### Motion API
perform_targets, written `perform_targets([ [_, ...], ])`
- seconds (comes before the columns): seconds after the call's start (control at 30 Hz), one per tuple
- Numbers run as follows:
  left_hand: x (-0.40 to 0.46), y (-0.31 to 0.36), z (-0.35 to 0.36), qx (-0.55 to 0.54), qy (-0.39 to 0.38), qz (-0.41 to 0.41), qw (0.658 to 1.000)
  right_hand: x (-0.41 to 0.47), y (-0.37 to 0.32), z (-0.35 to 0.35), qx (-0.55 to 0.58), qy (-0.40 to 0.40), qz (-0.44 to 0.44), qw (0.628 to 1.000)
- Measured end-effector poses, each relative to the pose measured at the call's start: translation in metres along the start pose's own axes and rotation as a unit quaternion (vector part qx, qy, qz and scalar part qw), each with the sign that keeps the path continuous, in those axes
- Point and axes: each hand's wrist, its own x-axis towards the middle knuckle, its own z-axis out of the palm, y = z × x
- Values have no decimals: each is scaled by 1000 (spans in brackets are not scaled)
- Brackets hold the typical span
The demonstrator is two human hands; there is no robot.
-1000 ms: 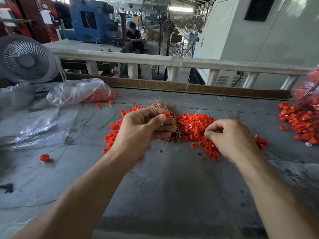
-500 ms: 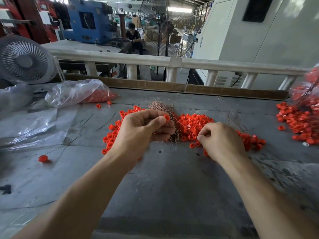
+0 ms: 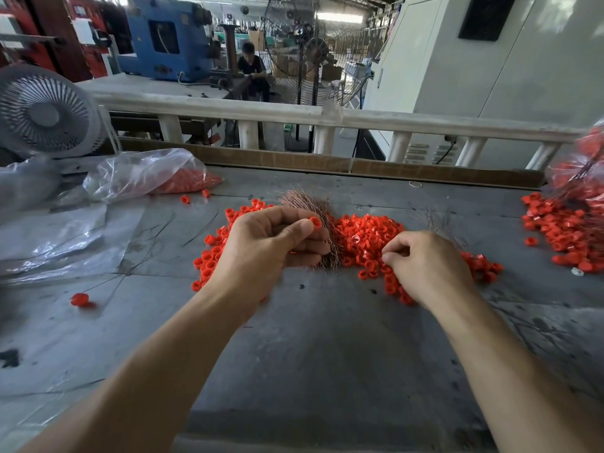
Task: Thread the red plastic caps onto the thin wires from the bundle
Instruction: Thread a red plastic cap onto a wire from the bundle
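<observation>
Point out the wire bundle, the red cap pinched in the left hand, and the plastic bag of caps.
wire bundle point(image 3: 302, 199): head view, on the fanned copper tips above the left hand.
red cap point(image 3: 315, 221): head view, on its rim at the thumb tip.
plastic bag point(image 3: 143, 173): head view, on its clear crumpled middle.

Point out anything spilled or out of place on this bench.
One red cap lies alone at the table's left, well apart from the main cap pile. Two more have strayed just outside the plastic bag. Loose wires are scattered between.
</observation>
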Motion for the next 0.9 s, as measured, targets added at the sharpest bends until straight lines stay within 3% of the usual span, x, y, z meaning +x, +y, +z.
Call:
perform_targets([
  [0.4,-1,1,0,0,0,-3,1000,-3,-8,-1,-39,-16,-10,999],
  [0.57,-1,1,1,4,5,-4,1000,-4,-10,-2,-17,26,-14,999],
  [0.9,-2,3,2,9,6,-6,1000,-5,-10,1,21,-13,-58,998],
])
